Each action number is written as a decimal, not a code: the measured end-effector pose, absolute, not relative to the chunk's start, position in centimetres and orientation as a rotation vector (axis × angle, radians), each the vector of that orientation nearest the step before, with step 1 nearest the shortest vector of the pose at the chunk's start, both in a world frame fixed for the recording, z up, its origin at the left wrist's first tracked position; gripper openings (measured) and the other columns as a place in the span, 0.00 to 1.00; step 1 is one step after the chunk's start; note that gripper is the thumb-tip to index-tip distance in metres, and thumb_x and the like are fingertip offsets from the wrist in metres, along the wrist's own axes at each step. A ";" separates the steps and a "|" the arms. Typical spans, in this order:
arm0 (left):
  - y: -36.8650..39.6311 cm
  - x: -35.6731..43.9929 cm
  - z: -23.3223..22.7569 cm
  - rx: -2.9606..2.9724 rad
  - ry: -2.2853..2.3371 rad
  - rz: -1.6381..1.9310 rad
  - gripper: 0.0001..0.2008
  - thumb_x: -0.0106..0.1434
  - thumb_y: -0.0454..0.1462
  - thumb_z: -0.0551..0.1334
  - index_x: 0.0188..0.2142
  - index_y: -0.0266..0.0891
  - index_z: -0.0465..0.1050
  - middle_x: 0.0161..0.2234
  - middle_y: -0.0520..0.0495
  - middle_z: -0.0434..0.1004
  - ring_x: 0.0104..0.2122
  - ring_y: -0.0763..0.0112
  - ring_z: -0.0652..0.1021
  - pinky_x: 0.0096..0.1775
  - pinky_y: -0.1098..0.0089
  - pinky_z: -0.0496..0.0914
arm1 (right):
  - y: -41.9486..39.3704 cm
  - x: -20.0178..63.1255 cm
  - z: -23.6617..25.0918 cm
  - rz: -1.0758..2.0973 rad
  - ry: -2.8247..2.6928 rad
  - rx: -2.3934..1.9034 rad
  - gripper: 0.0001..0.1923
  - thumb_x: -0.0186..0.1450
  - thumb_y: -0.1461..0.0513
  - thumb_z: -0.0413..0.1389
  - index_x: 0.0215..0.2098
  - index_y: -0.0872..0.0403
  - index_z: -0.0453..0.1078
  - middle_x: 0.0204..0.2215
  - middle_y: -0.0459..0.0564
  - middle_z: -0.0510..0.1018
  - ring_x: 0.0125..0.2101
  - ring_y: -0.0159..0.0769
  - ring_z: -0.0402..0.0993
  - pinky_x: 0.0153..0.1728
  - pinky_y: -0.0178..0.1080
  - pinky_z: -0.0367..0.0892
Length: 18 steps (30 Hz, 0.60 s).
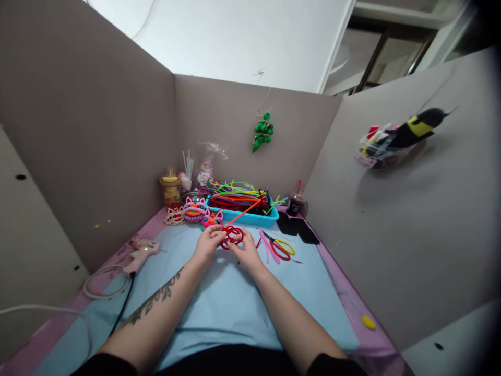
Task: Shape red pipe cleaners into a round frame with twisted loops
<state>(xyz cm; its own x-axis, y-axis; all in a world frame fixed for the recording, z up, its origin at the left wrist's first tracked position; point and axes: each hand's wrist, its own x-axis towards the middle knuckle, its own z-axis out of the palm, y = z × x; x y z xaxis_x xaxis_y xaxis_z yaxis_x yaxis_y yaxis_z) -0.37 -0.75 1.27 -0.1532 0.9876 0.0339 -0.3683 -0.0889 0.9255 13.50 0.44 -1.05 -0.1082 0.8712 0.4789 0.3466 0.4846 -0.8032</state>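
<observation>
Red looped stems [233,230] sit between the two hands in the head view, just in front of the turquoise tray [254,220], with the left hand [209,242] pinching one side and the right hand [246,251] gripping the other. An orange stem [243,214] slants from them toward the tray, while scissors [282,253] lie on the blue cloth [230,297] near the right hand.

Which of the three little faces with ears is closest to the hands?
The rightmost face, just beyond the left hand. The middle face and the leftmost face sit farther from it, off to the left.
</observation>
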 end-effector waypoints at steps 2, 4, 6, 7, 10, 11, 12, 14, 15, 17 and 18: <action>-0.8 -0.3 1.4 0.834 0.984 1.517 0.24 0.39 0.41 0.70 0.36 0.35 0.67 0.24 0.49 0.76 0.21 0.72 0.74 0.26 0.73 0.65 | 0.3 13.5 -1.0 0.616 -1.698 -1.051 0.11 0.52 0.59 0.59 0.33 0.53 0.69 0.46 0.54 0.66 0.49 0.43 0.62 0.51 0.47 0.56; -0.8 -0.3 1.5 0.769 0.977 1.537 0.23 0.39 0.40 0.70 0.35 0.35 0.67 0.25 0.49 0.75 0.21 0.73 0.73 0.24 0.74 0.64 | -0.1 13.6 -0.8 0.587 -1.670 -1.055 0.19 0.53 0.59 0.58 0.42 0.52 0.65 0.46 0.55 0.66 0.48 0.43 0.62 0.48 0.46 0.60; -0.7 -0.3 1.6 0.711 0.972 1.577 0.22 0.39 0.39 0.70 0.34 0.36 0.66 0.24 0.50 0.75 0.20 0.74 0.73 0.24 0.74 0.64 | -0.6 13.7 -0.4 0.487 -1.625 -1.052 0.24 0.54 0.58 0.57 0.49 0.53 0.60 0.47 0.56 0.65 0.48 0.43 0.62 0.45 0.45 0.62; -0.7 -0.3 1.6 0.691 0.971 1.599 0.22 0.39 0.39 0.70 0.34 0.36 0.66 0.23 0.51 0.74 0.20 0.74 0.73 0.24 0.74 0.64 | -0.9 13.7 -0.2 0.407 -1.623 -1.041 0.23 0.56 0.59 0.56 0.49 0.53 0.59 0.48 0.56 0.64 0.49 0.43 0.61 0.45 0.46 0.62; -0.5 -0.3 1.3 0.684 0.966 1.658 0.22 0.39 0.39 0.70 0.34 0.37 0.66 0.22 0.53 0.74 0.21 0.74 0.73 0.25 0.74 0.65 | -1.7 13.7 0.3 0.151 -1.769 -0.973 0.11 0.59 0.61 0.53 0.41 0.51 0.66 0.50 0.55 0.61 0.53 0.44 0.56 0.52 0.50 0.54; -0.4 -0.3 1.1 0.698 0.962 1.669 0.22 0.39 0.40 0.70 0.34 0.37 0.66 0.22 0.53 0.74 0.21 0.74 0.73 0.26 0.73 0.65 | -1.9 13.6 0.5 0.093 -1.824 -0.962 0.09 0.59 0.61 0.53 0.38 0.50 0.68 0.51 0.54 0.61 0.53 0.44 0.54 0.53 0.51 0.52; -0.4 -0.2 0.9 0.715 0.959 1.673 0.22 0.39 0.40 0.70 0.34 0.37 0.66 0.23 0.52 0.74 0.22 0.74 0.74 0.27 0.73 0.65 | -2.1 13.5 0.5 0.053 -1.866 -0.962 0.07 0.59 0.61 0.53 0.37 0.50 0.69 0.51 0.53 0.60 0.54 0.45 0.53 0.54 0.51 0.51; -0.4 -0.2 0.5 0.764 0.955 1.661 0.22 0.40 0.40 0.69 0.35 0.36 0.66 0.23 0.52 0.74 0.22 0.73 0.74 0.27 0.73 0.65 | -2.1 13.2 0.5 0.005 -1.912 -0.983 0.07 0.59 0.61 0.54 0.36 0.49 0.71 0.52 0.53 0.60 0.55 0.46 0.51 0.54 0.52 0.50; -0.4 -0.1 0.3 0.789 0.961 1.658 0.22 0.40 0.40 0.69 0.34 0.36 0.66 0.22 0.52 0.74 0.21 0.74 0.73 0.26 0.74 0.65 | -2.0 13.0 0.4 -0.007 -1.924 -0.997 0.07 0.59 0.61 0.54 0.35 0.49 0.71 0.52 0.53 0.60 0.55 0.47 0.50 0.54 0.52 0.50; -0.5 0.1 0.2 0.836 0.977 1.664 0.21 0.40 0.40 0.69 0.34 0.36 0.66 0.20 0.53 0.73 0.20 0.76 0.72 0.25 0.75 0.63 | -1.8 12.8 0.2 -0.023 -1.939 -1.018 0.06 0.58 0.61 0.55 0.34 0.50 0.71 0.52 0.53 0.61 0.55 0.47 0.50 0.54 0.52 0.50; -0.5 0.1 0.2 0.844 0.983 1.652 0.21 0.40 0.39 0.69 0.34 0.35 0.66 0.20 0.54 0.72 0.19 0.76 0.71 0.25 0.75 0.63 | -1.7 12.7 0.1 -0.025 -1.938 -1.027 0.05 0.58 0.61 0.55 0.33 0.50 0.72 0.52 0.53 0.62 0.54 0.47 0.50 0.54 0.52 0.51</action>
